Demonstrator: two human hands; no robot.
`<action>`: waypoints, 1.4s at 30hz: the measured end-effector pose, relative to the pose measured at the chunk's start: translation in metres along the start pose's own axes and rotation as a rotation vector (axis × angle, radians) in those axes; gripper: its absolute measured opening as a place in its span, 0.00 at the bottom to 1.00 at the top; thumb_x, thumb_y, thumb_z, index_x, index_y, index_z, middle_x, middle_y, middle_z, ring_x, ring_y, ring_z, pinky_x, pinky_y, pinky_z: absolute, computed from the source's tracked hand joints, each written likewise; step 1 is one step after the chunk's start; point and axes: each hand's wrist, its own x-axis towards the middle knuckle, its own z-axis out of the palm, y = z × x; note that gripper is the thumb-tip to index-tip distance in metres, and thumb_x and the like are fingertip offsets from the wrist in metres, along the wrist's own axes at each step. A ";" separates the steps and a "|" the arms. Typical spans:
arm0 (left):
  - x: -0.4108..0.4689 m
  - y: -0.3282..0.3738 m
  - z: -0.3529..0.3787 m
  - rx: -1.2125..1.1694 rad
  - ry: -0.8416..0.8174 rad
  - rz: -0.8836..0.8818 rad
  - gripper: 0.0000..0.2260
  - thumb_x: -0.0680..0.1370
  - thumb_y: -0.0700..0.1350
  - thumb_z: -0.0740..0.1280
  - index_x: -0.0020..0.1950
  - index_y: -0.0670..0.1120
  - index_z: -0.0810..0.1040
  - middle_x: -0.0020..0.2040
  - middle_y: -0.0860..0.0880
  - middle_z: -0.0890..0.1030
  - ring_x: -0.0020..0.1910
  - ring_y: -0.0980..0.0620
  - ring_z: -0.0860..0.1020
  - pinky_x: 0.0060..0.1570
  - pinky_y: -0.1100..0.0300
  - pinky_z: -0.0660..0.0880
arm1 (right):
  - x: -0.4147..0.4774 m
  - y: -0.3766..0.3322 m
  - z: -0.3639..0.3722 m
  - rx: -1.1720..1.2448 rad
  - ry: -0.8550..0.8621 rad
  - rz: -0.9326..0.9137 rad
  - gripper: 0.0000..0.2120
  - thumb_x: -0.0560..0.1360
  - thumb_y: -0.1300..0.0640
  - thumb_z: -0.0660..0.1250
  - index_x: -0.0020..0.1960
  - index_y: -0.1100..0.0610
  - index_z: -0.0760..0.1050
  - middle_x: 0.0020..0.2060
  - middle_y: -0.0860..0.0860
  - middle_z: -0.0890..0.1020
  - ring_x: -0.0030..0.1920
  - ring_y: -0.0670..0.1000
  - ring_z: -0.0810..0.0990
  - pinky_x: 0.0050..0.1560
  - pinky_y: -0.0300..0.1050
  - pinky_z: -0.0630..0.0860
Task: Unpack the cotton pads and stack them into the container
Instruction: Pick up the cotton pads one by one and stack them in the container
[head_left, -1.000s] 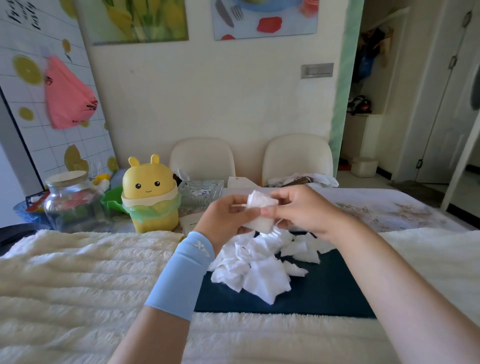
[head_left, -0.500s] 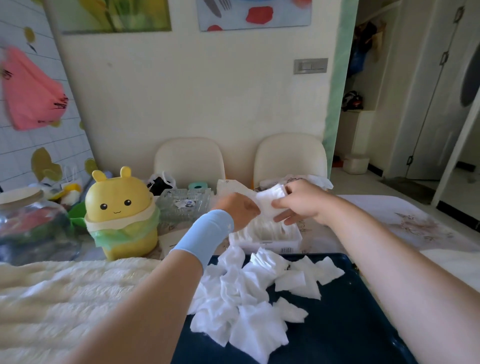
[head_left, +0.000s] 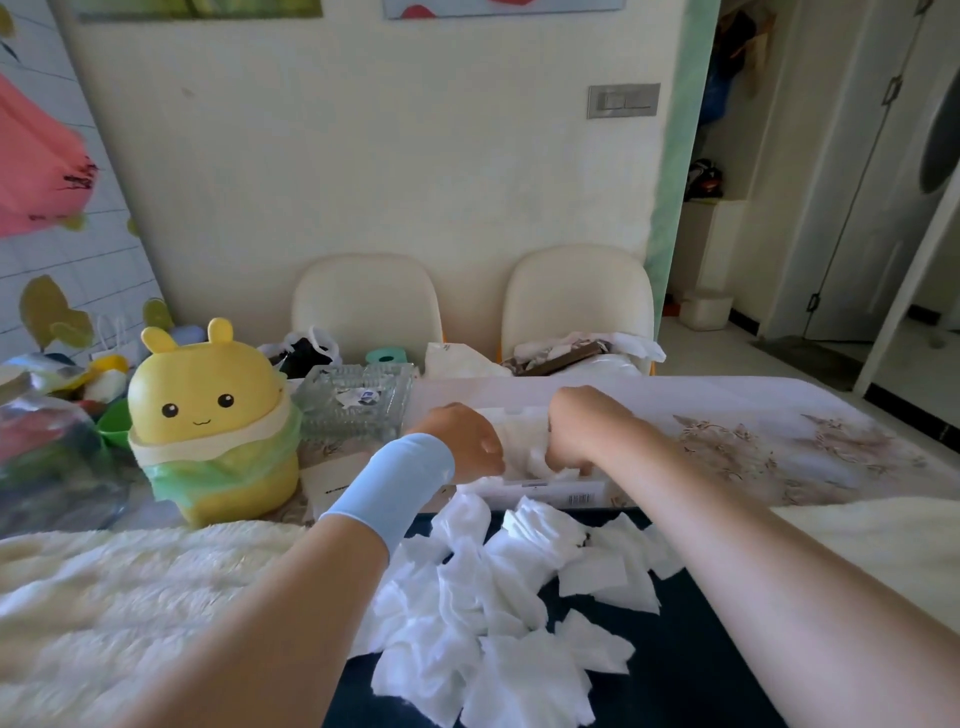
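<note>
A loose pile of white cotton pads (head_left: 488, 597) lies on a dark blue mat (head_left: 706, 660) in front of me. Just behind it stands the low white container (head_left: 550, 488), open on top, with pads stacked inside. Both my hands reach down into it. My left hand (head_left: 462, 441), with a light blue wrist sleeve, and my right hand (head_left: 582, 431) have their fingers curled round a cotton pad (head_left: 522, 441) held between them inside the container. The fingertips are partly hidden by the pads.
A yellow bunny-shaped bin (head_left: 208, 415) with a green bag stands left of the container, with a glass dish (head_left: 358, 405) behind it. A glass jar (head_left: 41, 457) is at far left. Two cream chairs (head_left: 369, 306) stand behind the table. A fluffy white cover (head_left: 130, 597) flanks the mat.
Both hands went forward and down with the pad, from in front of my chest into the white container. My view has moved closer to the table.
</note>
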 end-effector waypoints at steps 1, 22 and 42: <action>0.000 0.000 0.000 -0.011 0.007 0.002 0.08 0.74 0.55 0.70 0.50 0.56 0.84 0.59 0.52 0.77 0.56 0.47 0.78 0.59 0.51 0.78 | 0.000 -0.004 -0.001 -0.041 -0.008 0.010 0.09 0.72 0.60 0.72 0.43 0.58 0.71 0.40 0.53 0.79 0.40 0.54 0.82 0.37 0.42 0.76; -0.024 -0.029 0.018 -0.294 0.159 0.043 0.23 0.73 0.51 0.73 0.67 0.57 0.75 0.63 0.54 0.76 0.61 0.54 0.74 0.58 0.63 0.69 | 0.001 -0.045 0.012 0.488 -0.327 0.134 0.08 0.78 0.55 0.60 0.44 0.58 0.75 0.35 0.55 0.77 0.39 0.56 0.74 0.45 0.48 0.72; -0.022 -0.003 0.037 0.083 -0.073 0.077 0.32 0.84 0.56 0.52 0.81 0.47 0.40 0.81 0.52 0.38 0.80 0.53 0.38 0.77 0.53 0.42 | -0.026 -0.008 0.044 -0.008 0.019 -0.241 0.26 0.84 0.49 0.44 0.81 0.55 0.52 0.82 0.56 0.50 0.81 0.56 0.47 0.78 0.55 0.49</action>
